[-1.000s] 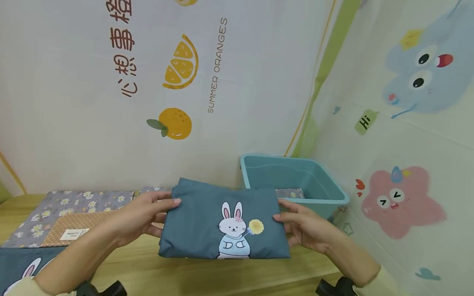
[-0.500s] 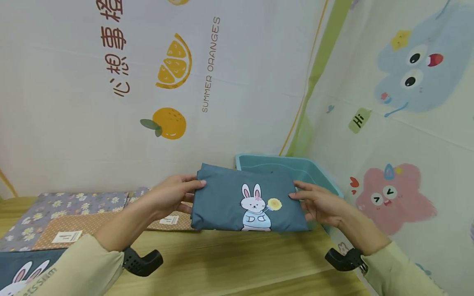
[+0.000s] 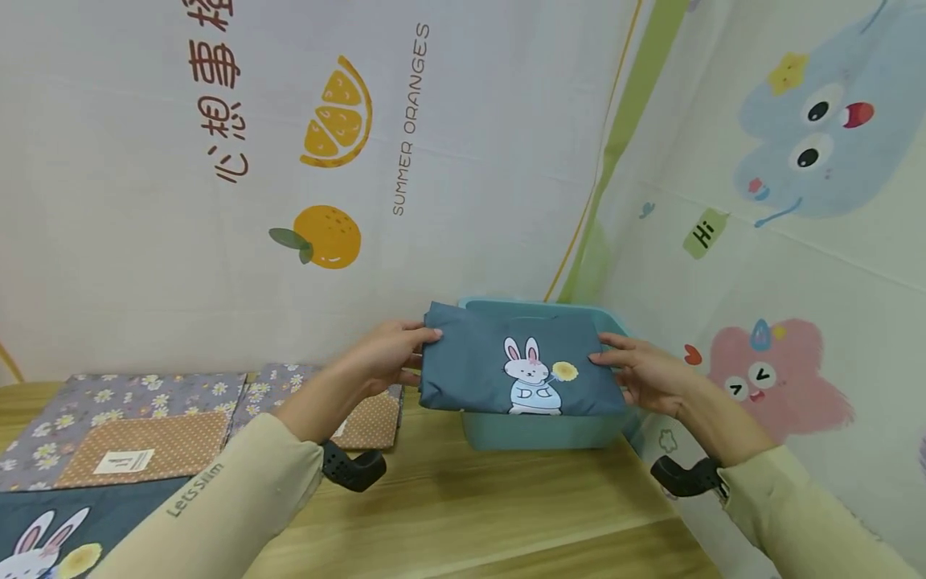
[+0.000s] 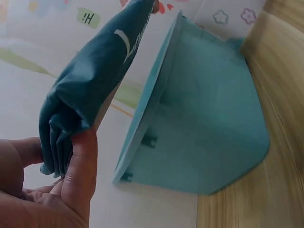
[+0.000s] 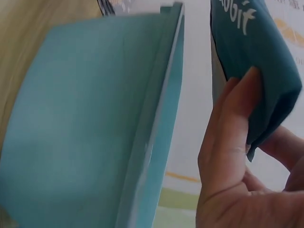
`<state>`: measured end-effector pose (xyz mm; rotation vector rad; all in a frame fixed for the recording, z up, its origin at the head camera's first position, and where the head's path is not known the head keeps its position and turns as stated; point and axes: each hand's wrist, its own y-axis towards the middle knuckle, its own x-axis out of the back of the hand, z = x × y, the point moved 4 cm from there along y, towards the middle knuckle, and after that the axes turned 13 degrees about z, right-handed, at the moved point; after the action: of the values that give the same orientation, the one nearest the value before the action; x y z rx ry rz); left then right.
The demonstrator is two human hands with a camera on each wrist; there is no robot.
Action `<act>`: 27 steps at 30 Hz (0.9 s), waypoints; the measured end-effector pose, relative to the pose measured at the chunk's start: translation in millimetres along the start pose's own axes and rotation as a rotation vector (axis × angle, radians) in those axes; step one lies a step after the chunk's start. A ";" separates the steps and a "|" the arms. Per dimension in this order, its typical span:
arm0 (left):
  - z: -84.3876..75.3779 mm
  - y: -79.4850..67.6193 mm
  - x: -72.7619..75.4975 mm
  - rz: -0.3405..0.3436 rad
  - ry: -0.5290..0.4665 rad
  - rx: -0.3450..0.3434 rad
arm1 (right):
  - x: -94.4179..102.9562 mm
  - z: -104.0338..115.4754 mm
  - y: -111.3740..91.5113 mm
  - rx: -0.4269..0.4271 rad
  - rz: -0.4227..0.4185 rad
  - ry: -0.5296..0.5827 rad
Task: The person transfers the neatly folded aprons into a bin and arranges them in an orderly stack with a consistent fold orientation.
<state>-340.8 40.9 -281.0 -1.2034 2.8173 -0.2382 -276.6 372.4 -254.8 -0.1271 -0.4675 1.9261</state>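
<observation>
Holding up a folded dark blue cloth (image 3: 470, 362) with a rabbit print, the person seems, as I judge it, to be lining it up with the light blue bin (image 3: 542, 434) just beyond the hands. The left hand (image 3: 391, 350) pinches one end, thumb in front and fingers behind; the right hand (image 3: 647, 370) pinches the other, so the cloth hangs between them, its print towards the person.

The next move probably calls for a small shift to the right hand's side, then lowering, since from the person's viewpoint the left-hand end reaches past the bin's side. Both wrist views show the cloth above the rim (image 4: 153, 97), with air between them; I can't tell how much of it is over the opening.

The space above the hands looks free, but the printed side wall (image 3: 651, 265) is near beyond the right hand, so swinging wide there looks risky. Left of the left hand, a flowered bundle (image 3: 275, 390) lies on the table (image 3: 434, 515), close to that forearm; the bin's near edge could snag a sagging fold.
</observation>
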 end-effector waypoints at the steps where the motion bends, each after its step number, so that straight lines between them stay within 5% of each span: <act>1: -1.4 3.8 -2.9 0.000 -0.013 -0.003 | 4.0 0.5 -0.5 0.000 0.000 -0.013; 17: -16.3 56.0 -30.2 -0.055 -0.097 0.013 | 58.0 1.3 7.9 -0.076 -0.050 -0.113; 27: -25.1 78.7 -41.2 -0.056 -0.031 0.031 | 84.3 2.2 17.9 -0.096 -0.123 -0.184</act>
<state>-371.4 127.2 -269.4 -1.2695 2.7455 -0.2632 -326.4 442.6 -248.7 0.0172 -0.6764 1.8031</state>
